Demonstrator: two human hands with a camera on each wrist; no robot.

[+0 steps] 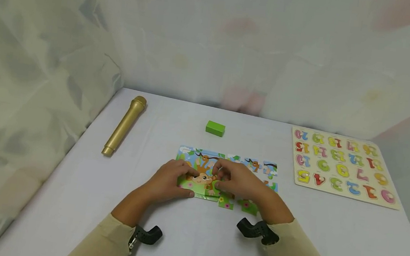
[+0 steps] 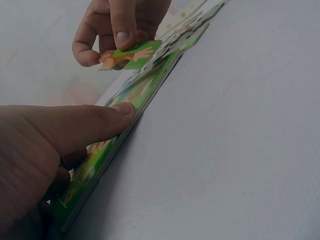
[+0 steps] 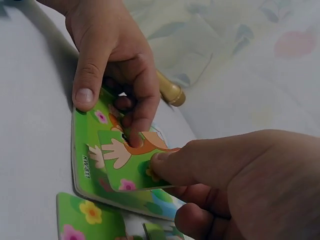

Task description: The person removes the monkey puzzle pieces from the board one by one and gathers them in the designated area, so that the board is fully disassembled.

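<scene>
A jigsaw board (image 1: 204, 197) with a cartoon monkey picture lies flat in front of me. My left hand (image 1: 170, 179) rests on its left part, thumb on the front border and bent fingertips touching the picture. Between thumb and fingers, my right hand (image 1: 238, 180) pinches a green jigsaw piece (image 3: 117, 172) printed with a monkey's hand and flowers. In the left wrist view that jigsaw piece (image 2: 142, 54) is tilted and held just above the board's right part. Loose jigsaw pieces (image 1: 226, 201) lie right of the board, several partly hidden by my right hand.
Behind the board stands a small green block (image 1: 215, 128). A gold toy microphone (image 1: 124, 127) lies at the back left. At the right is a number puzzle board (image 1: 328, 174) with colourful numerals. Patterned cloth (image 1: 185, 37) hangs behind the white table (image 1: 191, 244).
</scene>
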